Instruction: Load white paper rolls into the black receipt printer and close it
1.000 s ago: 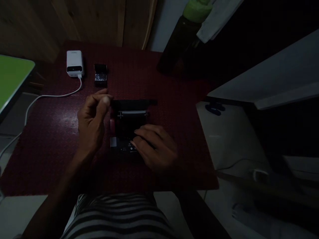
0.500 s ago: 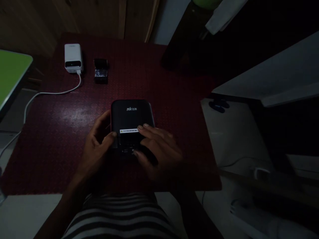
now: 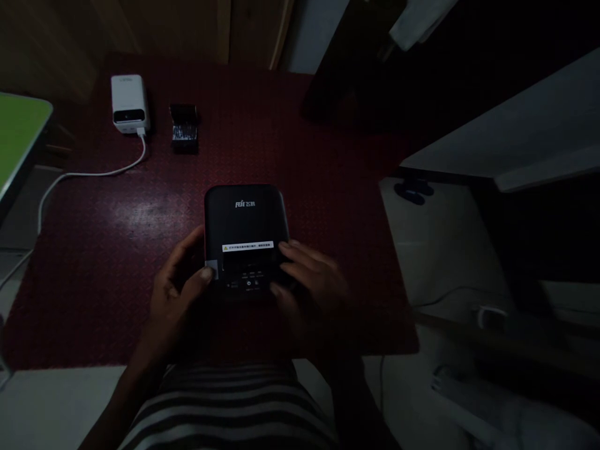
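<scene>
A small black printer (image 3: 244,232) with its lid down sits in the middle of a dark red table (image 3: 117,250). It bears a white logo and a white and yellow label strip. My left hand (image 3: 180,284) cups its left front corner, thumb on the top edge. My right hand (image 3: 312,281) rests against its right front corner, fingers curled along the side. The button panel at the front shows between my hands.
A white power bank (image 3: 127,103) with a white cable (image 3: 84,176) lies at the table's back left. A small dark box (image 3: 184,128) sits beside it. A green surface (image 3: 19,134) is at far left, pale furniture (image 3: 435,244) at right.
The printer's lid, open a second ago, is now down. My left hand came down from the raised lid to the left front corner, and my right hand slid off the front panel to the right side.
</scene>
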Demonstrator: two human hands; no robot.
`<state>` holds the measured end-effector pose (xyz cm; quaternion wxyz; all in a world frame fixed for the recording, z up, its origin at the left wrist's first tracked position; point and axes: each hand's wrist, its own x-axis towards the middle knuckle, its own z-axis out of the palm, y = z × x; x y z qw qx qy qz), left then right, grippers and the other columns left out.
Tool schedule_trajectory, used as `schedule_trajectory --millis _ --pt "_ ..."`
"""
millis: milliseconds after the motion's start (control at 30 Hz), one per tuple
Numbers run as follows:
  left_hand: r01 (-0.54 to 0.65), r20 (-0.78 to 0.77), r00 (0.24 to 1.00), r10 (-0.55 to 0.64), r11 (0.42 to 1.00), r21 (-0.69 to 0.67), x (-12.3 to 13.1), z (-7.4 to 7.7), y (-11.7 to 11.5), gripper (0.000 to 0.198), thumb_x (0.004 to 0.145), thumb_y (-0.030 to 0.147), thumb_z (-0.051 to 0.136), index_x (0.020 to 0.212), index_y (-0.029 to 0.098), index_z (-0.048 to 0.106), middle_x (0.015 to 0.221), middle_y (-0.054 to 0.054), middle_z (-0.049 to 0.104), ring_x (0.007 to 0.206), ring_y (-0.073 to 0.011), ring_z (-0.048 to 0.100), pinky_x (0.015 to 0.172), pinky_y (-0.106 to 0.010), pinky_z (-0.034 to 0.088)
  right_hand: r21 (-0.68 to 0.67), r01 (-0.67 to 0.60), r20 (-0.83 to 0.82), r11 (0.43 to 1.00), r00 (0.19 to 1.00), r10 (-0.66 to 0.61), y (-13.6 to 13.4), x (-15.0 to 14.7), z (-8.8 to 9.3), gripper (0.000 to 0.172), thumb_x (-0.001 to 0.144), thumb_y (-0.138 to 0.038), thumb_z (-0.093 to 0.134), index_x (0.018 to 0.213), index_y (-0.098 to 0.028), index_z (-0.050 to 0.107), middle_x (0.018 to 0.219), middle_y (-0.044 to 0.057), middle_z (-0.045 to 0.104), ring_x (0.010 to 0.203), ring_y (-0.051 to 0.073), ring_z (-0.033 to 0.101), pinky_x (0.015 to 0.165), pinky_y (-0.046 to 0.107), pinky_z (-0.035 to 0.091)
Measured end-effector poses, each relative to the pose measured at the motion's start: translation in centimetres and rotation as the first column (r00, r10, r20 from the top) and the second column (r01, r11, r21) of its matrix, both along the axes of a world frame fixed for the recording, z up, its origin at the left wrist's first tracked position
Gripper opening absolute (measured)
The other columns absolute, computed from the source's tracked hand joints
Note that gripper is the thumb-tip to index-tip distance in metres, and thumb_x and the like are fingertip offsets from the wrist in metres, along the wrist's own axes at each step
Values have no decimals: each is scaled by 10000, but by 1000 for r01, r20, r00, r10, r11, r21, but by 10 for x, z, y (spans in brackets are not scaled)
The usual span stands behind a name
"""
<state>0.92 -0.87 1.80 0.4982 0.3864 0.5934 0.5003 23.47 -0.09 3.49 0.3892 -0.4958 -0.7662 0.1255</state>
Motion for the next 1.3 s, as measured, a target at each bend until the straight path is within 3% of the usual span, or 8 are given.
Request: schedule_trajectory --millis 167,500,633,900,1000,1167,1233,1300 --pt "23 -46 999 -22 999 25 0 3 -4 691 929 503 868 1563 294 688 1558 -118 726 1422 -388 717 1041 -465 691 69 174 -51 982 984 -171 -10 -3 -12 289 1083 -249 668 1364 -308 643 1307 94 843 1253 318 806 1055 601 646" --pt "-75 113 990 81 995 -60 13 13 0 580 901 325 806 1478 318 744 1528 -69 745 1373 -351 735 955 -400 689 2 123 -102 992 987 -122 -9 2 -21 620 1032 -228 749 1607 -310 532 1487 142 748 1319 315 777 1010 520 724" --pt "-100 111 988 109 992 -83 13 12 0 568 882 299 796 1450 316 766 1465 -62 779 1284 -325 773 912 -379 680 -85 133 -125 987 982 -144 -11 8 -31 642 1030 -258 766 1626 -304 530 1496 160 740 1209 299 821 886 454 760" --pt "-90 95 991 99 992 -89 14 14 2 582 892 275 774 1473 316 757 1422 -53 800 1201 -293 798 850 -344 665 -200 152 -199 968 961 -192 -13 8 -41 622 1003 -302 804 1580 -266 574 1455 177 765 1185 301 838 901 450 763" --pt "-79 72 994 83 995 -66 16 15 2 588 907 275 765 1495 294 743 1440 -60 790 1219 -289 789 892 -343 657 -201 160 -239 966 949 -207 -14 4 -35 608 1016 -301 791 1583 -273 571 1486 163 755 1212 290 831 934 444 752" --pt "-12 24 1000 10 997 81 9 -3 -3 596 979 383 776 1563 304 687 1568 -67 710 1465 -329 658 1189 -441 564 -108 143 -99 984 983 -154 -1 3 -5 438 1044 -252 754 1473 -292 672 1359 95 827 1182 278 828 973 455 724" --pt "20 1 1000 -20 990 140 6 -14 -4 606 1017 431 759 1603 318 651 1617 -74 668 1518 -345 612 1262 -493 508 -15 84 -13 996 996 -84 14 2 9 322 1078 -167 688 1374 -287 729 1262 62 860 1163 260 827 1018 447 697" --pt "49 -47 998 -40 975 215 3 -23 -5 624 1035 486 744 1625 319 627 1640 -90 638 1536 -367 588 1287 -539 479 35 -57 67 998 996 55 36 -2 20 313 1103 -87 602 1305 -260 766 1223 61 872 1149 244 823 1053 434 669"
